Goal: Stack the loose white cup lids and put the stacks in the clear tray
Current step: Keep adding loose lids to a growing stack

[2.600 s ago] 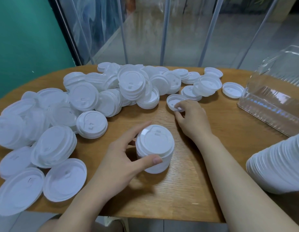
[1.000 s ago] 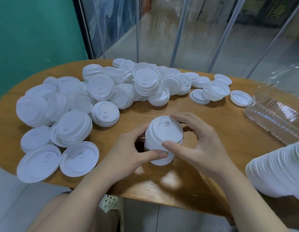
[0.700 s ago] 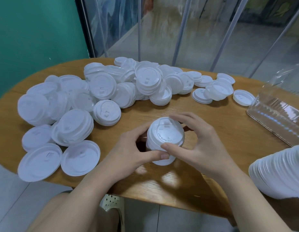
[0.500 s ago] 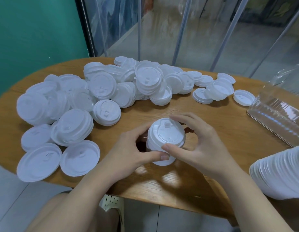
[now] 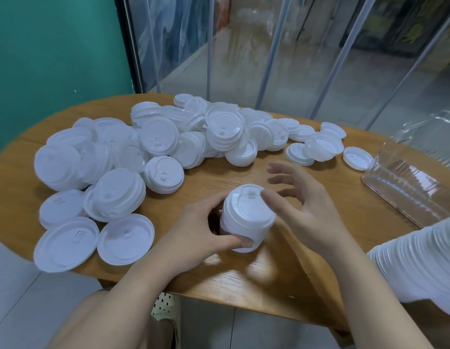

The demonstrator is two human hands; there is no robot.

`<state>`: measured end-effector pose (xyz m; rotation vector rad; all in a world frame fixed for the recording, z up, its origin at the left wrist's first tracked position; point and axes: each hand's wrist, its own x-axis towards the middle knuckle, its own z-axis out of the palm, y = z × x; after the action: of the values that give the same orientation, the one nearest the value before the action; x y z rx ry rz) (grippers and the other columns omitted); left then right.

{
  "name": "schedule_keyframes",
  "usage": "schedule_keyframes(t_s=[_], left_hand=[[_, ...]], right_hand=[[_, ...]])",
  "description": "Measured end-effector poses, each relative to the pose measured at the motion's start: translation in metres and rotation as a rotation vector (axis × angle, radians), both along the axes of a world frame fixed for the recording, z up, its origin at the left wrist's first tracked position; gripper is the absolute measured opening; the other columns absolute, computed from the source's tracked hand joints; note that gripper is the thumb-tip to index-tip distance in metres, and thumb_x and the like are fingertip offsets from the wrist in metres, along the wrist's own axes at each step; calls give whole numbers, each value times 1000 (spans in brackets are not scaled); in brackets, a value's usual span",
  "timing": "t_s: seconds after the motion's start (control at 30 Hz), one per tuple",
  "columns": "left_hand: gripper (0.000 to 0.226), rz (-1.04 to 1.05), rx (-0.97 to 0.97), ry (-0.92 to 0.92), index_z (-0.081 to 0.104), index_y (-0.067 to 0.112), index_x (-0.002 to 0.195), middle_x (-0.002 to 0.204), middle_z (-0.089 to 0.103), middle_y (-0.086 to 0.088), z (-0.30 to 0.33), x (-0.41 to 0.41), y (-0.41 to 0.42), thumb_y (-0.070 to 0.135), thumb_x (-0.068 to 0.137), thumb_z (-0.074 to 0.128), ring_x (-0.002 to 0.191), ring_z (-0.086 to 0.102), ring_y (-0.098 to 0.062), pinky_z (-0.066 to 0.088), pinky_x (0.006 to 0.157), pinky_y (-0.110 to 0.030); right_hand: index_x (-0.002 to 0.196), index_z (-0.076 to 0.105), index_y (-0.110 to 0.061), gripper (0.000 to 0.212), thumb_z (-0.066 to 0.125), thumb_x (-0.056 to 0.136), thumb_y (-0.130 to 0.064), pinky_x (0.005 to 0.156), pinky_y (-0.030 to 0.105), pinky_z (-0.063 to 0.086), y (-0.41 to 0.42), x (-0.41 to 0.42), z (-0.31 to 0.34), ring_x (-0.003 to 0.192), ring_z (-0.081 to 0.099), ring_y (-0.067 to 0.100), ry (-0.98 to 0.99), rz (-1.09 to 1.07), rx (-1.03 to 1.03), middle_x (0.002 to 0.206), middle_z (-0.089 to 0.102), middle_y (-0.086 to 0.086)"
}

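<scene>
We hold a short stack of white lids [image 5: 246,217] upright on the wooden table [image 5: 269,278], near its front edge, with our left hand [image 5: 193,238] curled round its left side, thumb across the bottom front and fingers behind it. Our right hand [image 5: 307,212] hangs just to the right of the stack with its fingers spread and loosely bent, gripping nothing; one fingertip sits right at the top lid's rim, though the blur keeps us from telling whether it touches. Behind and to the left, loose white cup lids [image 5: 168,142] lie in a wide heap across the table, some nested in short leaning piles, some flat and single, with two large flat ones [image 5: 65,244] at the near left edge. A few more lids [image 5: 319,147] sit apart on the far right, one single lid [image 5: 357,158] just beside the clear tray [image 5: 407,182]. The tray stands at the table's right edge, well apart from the stack we hold. At the lower right a long stack of lids [image 5: 420,263] lies on its side, cut off by the frame.
</scene>
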<state>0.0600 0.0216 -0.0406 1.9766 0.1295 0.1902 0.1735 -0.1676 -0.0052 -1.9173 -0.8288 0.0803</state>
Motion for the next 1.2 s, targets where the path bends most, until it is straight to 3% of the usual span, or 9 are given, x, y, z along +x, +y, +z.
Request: schedule_keyframes(t_s=[0.13, 0.27, 0.37, 0.47, 0.73, 0.83, 0.97, 1.13, 1.2], left_hand=[[74, 31, 1, 3, 63, 42, 130, 118, 70, 28, 0, -1, 8, 22, 68, 97, 113, 63, 8, 44, 89, -5], [73, 78, 8, 1, 60, 45, 131, 122, 67, 31, 0, -2, 18, 31, 69, 96, 116, 61, 10, 45, 90, -6], [74, 77, 7, 6, 60, 45, 131, 123, 67, 31, -3, -2, 21, 28, 69, 96, 116, 60, 10, 45, 91, -7], [76, 77, -10, 11, 60, 45, 131, 123, 66, 30, -8, 0, 23, 28, 67, 97, 116, 60, 9, 47, 94, -13], [75, 50, 18, 3, 58, 52, 126, 119, 63, 39, -12, 3, 26, 33, 65, 96, 114, 57, 15, 42, 88, -6], [75, 55, 14, 2, 58, 50, 128, 119, 64, 37, -14, 5, 25, 36, 64, 96, 114, 59, 13, 46, 93, -15], [77, 53, -5, 5, 58, 49, 130, 119, 67, 32, -13, 3, 24, 39, 63, 96, 113, 61, 10, 51, 100, -28], [68, 58, -27, -14, 57, 57, 119, 113, 66, 38, -10, -3, 22, 36, 67, 95, 107, 60, 15, 46, 89, -17], [67, 52, -43, -22, 59, 55, 121, 113, 67, 36, -9, -3, 20, 34, 69, 95, 107, 62, 13, 49, 90, -19]], right_hand=[[124, 61, -33, 35, 76, 92, -39, 98, 29, 51, 31, 38, 21, 117, 56, 0, -104, -77, -39, 125, 60, -18], [139, 55, -22, 60, 79, 88, -41, 109, 33, 45, 81, 79, 33, 129, 48, 4, -182, -54, -188, 139, 55, -12], [152, 43, -20, 87, 86, 80, -43, 114, 26, 33, 113, 97, 35, 141, 40, 10, -187, -18, -313, 154, 45, -7], [156, 37, -19, 96, 87, 79, -45, 117, 29, 30, 133, 110, 29, 146, 35, 14, -242, -12, -428, 160, 41, -4], [146, 52, -16, 76, 85, 82, -40, 115, 35, 39, 125, 111, 25, 136, 48, 14, -245, -89, -281, 148, 54, -3], [139, 59, -19, 69, 85, 80, -42, 110, 35, 46, 114, 101, 35, 128, 53, 7, -198, -62, -219, 138, 60, -9], [132, 65, -22, 60, 85, 81, -44, 101, 29, 51, 86, 69, 50, 117, 59, 2, -145, -15, -251, 125, 65, -14], [127, 67, -27, 53, 84, 80, -46, 98, 28, 53, 43, 19, 51, 112, 63, -2, -106, 23, -311, 118, 68, -20], [129, 67, -29, 57, 85, 79, -47, 98, 25, 52, 29, 4, 46, 113, 62, -3, -88, 29, -333, 121, 67, -21]])
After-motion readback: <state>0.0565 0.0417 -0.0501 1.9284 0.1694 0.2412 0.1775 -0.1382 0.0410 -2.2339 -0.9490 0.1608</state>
